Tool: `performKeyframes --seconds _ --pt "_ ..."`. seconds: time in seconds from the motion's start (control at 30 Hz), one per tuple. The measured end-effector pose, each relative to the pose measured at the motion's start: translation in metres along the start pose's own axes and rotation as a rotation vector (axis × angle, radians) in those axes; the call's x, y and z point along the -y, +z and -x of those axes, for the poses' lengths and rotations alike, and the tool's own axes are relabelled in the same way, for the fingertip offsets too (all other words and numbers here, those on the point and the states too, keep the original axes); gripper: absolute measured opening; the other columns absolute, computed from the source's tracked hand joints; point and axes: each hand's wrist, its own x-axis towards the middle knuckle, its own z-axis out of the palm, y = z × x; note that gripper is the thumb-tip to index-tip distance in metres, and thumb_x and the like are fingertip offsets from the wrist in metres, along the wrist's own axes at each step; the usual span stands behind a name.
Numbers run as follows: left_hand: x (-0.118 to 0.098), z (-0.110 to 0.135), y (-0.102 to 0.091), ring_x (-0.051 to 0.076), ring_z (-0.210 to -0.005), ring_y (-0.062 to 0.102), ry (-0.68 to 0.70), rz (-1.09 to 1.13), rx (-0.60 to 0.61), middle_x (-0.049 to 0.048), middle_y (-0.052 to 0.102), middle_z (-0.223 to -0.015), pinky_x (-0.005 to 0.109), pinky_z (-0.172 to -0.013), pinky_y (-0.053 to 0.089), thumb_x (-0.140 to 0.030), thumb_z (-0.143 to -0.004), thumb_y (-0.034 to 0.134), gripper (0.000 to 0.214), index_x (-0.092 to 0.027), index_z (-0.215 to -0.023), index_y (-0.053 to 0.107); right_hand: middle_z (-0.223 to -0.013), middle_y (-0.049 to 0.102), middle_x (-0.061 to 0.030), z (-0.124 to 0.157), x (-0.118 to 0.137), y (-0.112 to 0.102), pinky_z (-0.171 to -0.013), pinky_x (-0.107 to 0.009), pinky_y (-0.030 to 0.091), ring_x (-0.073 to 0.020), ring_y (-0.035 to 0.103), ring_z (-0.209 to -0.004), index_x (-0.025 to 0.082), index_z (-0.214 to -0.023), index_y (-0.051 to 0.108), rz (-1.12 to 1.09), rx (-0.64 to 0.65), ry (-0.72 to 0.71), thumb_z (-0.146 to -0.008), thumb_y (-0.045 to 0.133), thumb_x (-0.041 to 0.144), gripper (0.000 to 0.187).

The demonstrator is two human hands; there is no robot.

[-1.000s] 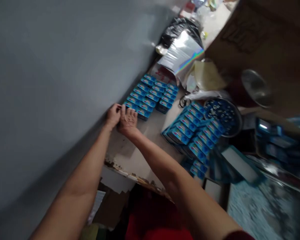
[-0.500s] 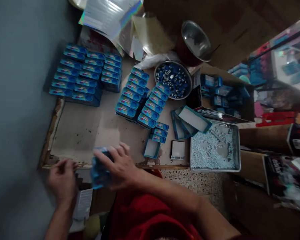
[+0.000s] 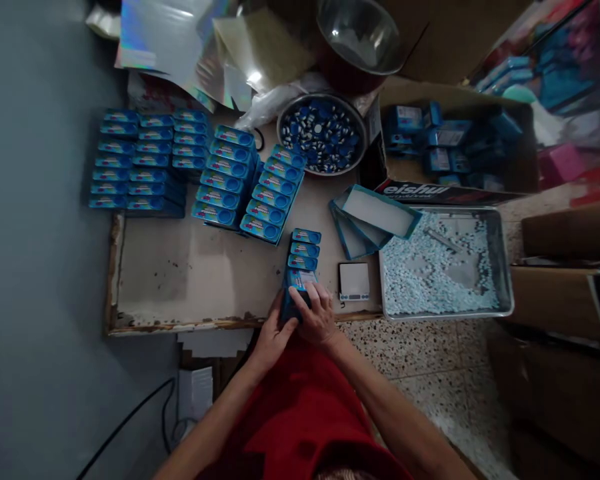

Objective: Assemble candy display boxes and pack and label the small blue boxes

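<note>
Head view has us with both hands on a small blue box [image 3: 294,301] right at the near edge of the tabletop [image 3: 190,280]. Left hand [image 3: 271,340] cups its side, right hand [image 3: 319,319] has fingers curled over the top. Risky spot, honestly: one slip and it could drop off the edge, or bump the short row of boxes [image 3: 304,250] just behind. Can't read the label, and our fingers hide most of the box.
</note>
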Motion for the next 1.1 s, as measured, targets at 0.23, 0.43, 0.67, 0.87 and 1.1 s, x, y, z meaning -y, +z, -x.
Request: performKeyframes --seconds 0.23,0.43,0.67,0.87,1.1 --pt "0.006 -0.023 0.001 0.023 -0.149 0.038 0.013 -0.127 0.022 0.0062 0.039 -0.162 0.038 -0.125 0.027 -0.039 -0.096 0.055 0.067 -0.027 -0.158 0.034 -0.146 0.042 -0.0166 -0.007 -0.013 0.000 -0.112 -0.051 0.036 -0.0362 0.038 -0.137 0.024 -0.155 0.041 -0.036 0.159 0.053 -0.085 0.063 0.031 0.074" --pt "-0.001 -0.026 0.000 0.026 -0.140 0.049 -0.015 -0.156 -0.085 0.0099 0.054 -0.151 0.043 -0.121 0.034 -0.038 -0.093 0.059 0.062 -0.025 -0.152 0.044 -0.150 0.039 -0.0174 -0.028 -0.016 -0.004 -0.114 -0.055 0.035 -0.0377 0.034 -0.139 0.020 -0.158 0.036 -0.145 0.334 -0.006 -0.083 0.062 0.032 0.081" --pt "0.002 -0.026 0.000 0.027 -0.140 0.049 -0.048 -0.166 -0.138 0.0145 0.047 -0.155 0.046 -0.118 0.037 -0.039 -0.092 0.063 0.074 -0.025 -0.157 0.030 -0.150 0.041 -0.0184 -0.034 -0.023 0.001 -0.115 -0.058 0.033 -0.0375 0.033 -0.140 0.018 -0.158 0.035 -0.227 0.388 -0.064 -0.079 0.061 0.027 0.084" --pt "0.011 -0.046 0.007 0.025 -0.154 0.027 0.058 -0.226 -0.084 0.0119 0.026 -0.168 0.042 -0.126 0.025 -0.044 -0.098 0.053 0.073 -0.024 -0.161 0.023 -0.156 0.037 -0.0195 -0.043 -0.028 -0.010 -0.118 -0.054 0.032 -0.0365 0.032 -0.143 0.016 -0.161 0.029 -0.212 0.459 -0.021 -0.080 0.063 0.028 0.089" --pt "0.028 -0.065 0.016 0.026 -0.154 0.027 0.109 -0.238 -0.241 0.0121 0.036 -0.163 0.048 -0.127 0.019 -0.050 -0.100 0.044 0.060 -0.024 -0.154 0.039 -0.165 0.025 -0.0171 -0.031 -0.021 0.009 -0.120 -0.071 0.011 -0.0405 0.010 -0.155 0.023 -0.159 0.032 -0.060 0.340 0.120 -0.088 0.063 0.036 0.079"
